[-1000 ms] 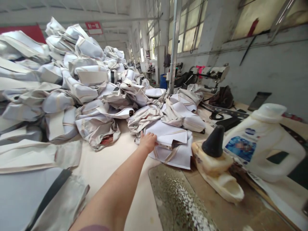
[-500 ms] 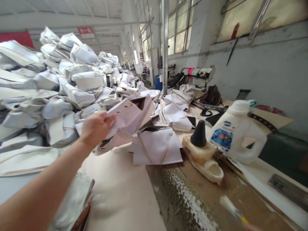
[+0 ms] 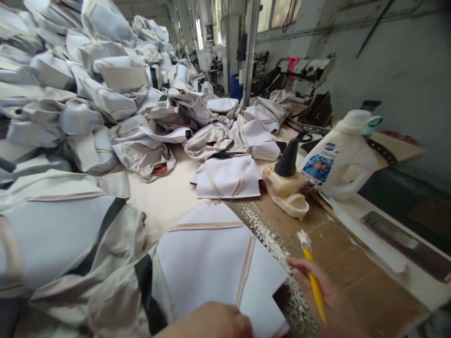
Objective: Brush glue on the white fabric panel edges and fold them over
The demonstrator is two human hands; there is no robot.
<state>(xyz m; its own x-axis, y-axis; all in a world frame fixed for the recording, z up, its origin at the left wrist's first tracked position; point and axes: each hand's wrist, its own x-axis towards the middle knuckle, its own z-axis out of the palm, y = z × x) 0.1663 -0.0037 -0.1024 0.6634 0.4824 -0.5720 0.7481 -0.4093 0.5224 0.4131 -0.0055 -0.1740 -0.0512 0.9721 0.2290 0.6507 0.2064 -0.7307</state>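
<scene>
Close in front of me lies a white bag piece (image 3: 207, 260) with beige tape strips and grey cloth behind it. My left hand (image 3: 220, 321) is closed on its near part at the bottom edge; the fingertips are mostly hidden. My right hand (image 3: 322, 286), to the right of this piece, grips a brush (image 3: 313, 286) with a yellow handle, its white-coated bristles pointing up and away. Under the piece's right edge runs a board (image 3: 271, 239) crusted with white residue. A second taped white piece (image 3: 229, 176) lies at the board's far end.
A high heap of similar white pieces (image 3: 116, 77) fills the left and back. At right stand a black-coned glue container (image 3: 287, 176) and a white jug (image 3: 338, 155). A phone (image 3: 405, 244) lies near the right edge. A metal post (image 3: 251, 56) rises behind.
My left hand has come back toward me from the heap, and a white bag piece now lies close in front. My right hand with the brush has moved further into view.
</scene>
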